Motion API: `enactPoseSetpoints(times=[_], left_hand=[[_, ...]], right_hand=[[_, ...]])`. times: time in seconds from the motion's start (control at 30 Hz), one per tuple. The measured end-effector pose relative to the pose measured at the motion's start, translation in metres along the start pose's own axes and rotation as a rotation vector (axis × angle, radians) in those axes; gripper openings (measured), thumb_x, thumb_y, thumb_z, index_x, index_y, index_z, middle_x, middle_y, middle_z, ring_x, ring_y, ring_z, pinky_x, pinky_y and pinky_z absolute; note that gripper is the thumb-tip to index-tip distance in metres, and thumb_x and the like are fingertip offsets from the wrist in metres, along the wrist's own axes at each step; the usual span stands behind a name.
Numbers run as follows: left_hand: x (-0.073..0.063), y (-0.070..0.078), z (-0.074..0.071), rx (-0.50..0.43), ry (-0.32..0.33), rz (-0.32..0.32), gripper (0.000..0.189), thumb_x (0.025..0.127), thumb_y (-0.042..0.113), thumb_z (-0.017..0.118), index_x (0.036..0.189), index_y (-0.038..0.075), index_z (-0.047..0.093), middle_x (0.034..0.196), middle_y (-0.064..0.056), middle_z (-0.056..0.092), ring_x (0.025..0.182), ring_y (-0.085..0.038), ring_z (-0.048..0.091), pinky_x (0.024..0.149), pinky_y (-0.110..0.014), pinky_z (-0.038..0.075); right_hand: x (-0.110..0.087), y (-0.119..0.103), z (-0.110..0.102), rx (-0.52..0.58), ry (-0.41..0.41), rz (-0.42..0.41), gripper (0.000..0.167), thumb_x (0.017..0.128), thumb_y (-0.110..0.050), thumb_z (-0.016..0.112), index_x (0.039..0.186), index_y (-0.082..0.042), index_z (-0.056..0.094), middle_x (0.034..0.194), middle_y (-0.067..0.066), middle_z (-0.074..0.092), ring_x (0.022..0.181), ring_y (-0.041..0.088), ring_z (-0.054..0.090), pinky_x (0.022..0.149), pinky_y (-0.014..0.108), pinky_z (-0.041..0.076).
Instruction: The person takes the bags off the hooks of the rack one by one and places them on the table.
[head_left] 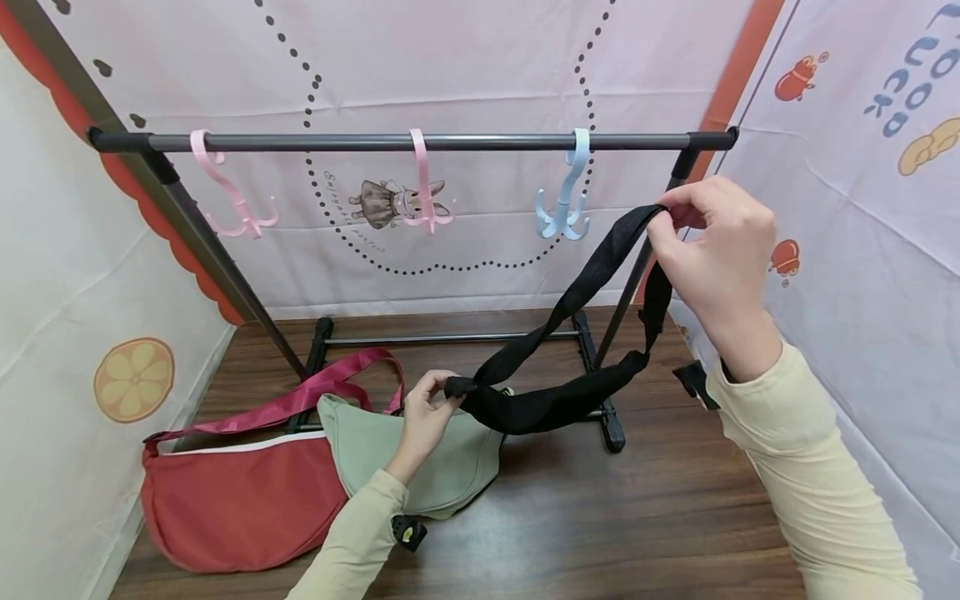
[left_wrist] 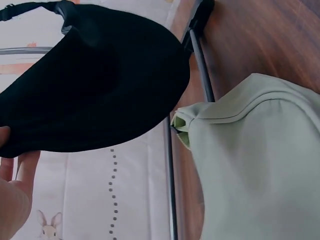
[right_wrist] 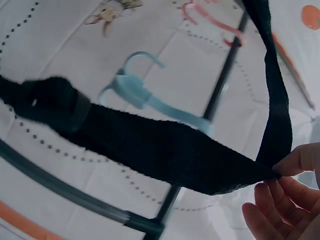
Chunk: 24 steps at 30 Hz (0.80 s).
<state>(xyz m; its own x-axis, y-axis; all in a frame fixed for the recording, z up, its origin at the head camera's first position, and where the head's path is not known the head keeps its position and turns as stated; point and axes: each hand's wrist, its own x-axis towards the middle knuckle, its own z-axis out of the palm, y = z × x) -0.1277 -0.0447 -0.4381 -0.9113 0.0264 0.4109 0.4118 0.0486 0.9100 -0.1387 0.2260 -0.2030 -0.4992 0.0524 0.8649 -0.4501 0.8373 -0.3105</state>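
A black shoulder bag (head_left: 558, 403) hangs in the air between both hands, its strap (head_left: 606, 260) raised into a loop. With thumb and fingers my left hand (head_left: 426, 418) pinches one end of the bag, which spreads out wide in the left wrist view. My right hand (head_left: 722, 262), higher up and to the right, pinches the top of the strap near the rack's right end. A dark strap buckle (right_wrist: 55, 102) shows in the right wrist view. Nearest to the raised strap is a light blue hook hanger (head_left: 562, 200) on the rail.
A black rack with a top rail (head_left: 495, 142) stands ahead, carrying pink hook hangers (head_left: 236, 196) at left and centre. On the wooden floor (head_left: 600, 517) lie a red bag (head_left: 240, 500) with a magenta strap (head_left: 300, 397) and a pale green bag (head_left: 457, 467). Printed cloth surrounds the rack.
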Motion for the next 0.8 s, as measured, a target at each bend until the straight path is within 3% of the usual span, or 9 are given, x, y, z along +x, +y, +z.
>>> enactPoseSetpoints(times=[0.2, 0.4, 0.57, 0.8], left_hand=[[0.000, 0.006, -0.003, 0.012, -0.020, 0.071, 0.012, 0.079, -0.011, 0.061, 0.090, -0.008, 0.058, 0.089, -0.006, 0.060, 0.087, -0.011, 0.058, 0.064, -0.019, 0.051], [-0.005, 0.004, -0.008, -0.020, -0.041, 0.017, 0.010, 0.080, -0.011, 0.061, 0.088, -0.008, 0.057, 0.091, -0.015, 0.058, 0.086, -0.004, 0.057, 0.063, -0.020, 0.051], [-0.009, 0.001, -0.011, -0.040, -0.037, -0.036, 0.010, 0.080, -0.009, 0.061, 0.089, -0.009, 0.056, 0.089, -0.008, 0.059, 0.084, -0.005, 0.057, 0.063, -0.019, 0.051], [-0.010, 0.003, -0.014, -0.037, -0.045, -0.015, 0.010, 0.080, -0.010, 0.061, 0.089, -0.007, 0.057, 0.088, 0.002, 0.058, 0.085, -0.005, 0.057, 0.064, -0.020, 0.051]], right_hand=[[-0.001, 0.022, 0.014, -0.098, -0.088, 0.041, 0.023, 0.083, -0.009, 0.051, 0.082, 0.005, 0.069, 0.071, 0.017, 0.062, 0.064, 0.027, 0.054, 0.059, 0.026, 0.033], [-0.010, 0.050, 0.031, -0.165, -0.227, 0.078, 0.022, 0.085, -0.010, 0.051, 0.088, 0.003, 0.069, 0.073, 0.017, 0.062, 0.065, 0.029, 0.055, 0.056, 0.034, 0.036], [-0.020, 0.066, 0.045, -0.187, -0.321, 0.100, 0.021, 0.085, -0.008, 0.051, 0.089, 0.002, 0.069, 0.075, 0.016, 0.062, 0.067, 0.030, 0.056, 0.057, 0.041, 0.039], [-0.030, 0.074, 0.060, -0.188, -0.418, 0.107, 0.019, 0.084, -0.005, 0.051, 0.090, 0.000, 0.069, 0.077, 0.015, 0.063, 0.067, 0.029, 0.056, 0.057, 0.042, 0.041]])
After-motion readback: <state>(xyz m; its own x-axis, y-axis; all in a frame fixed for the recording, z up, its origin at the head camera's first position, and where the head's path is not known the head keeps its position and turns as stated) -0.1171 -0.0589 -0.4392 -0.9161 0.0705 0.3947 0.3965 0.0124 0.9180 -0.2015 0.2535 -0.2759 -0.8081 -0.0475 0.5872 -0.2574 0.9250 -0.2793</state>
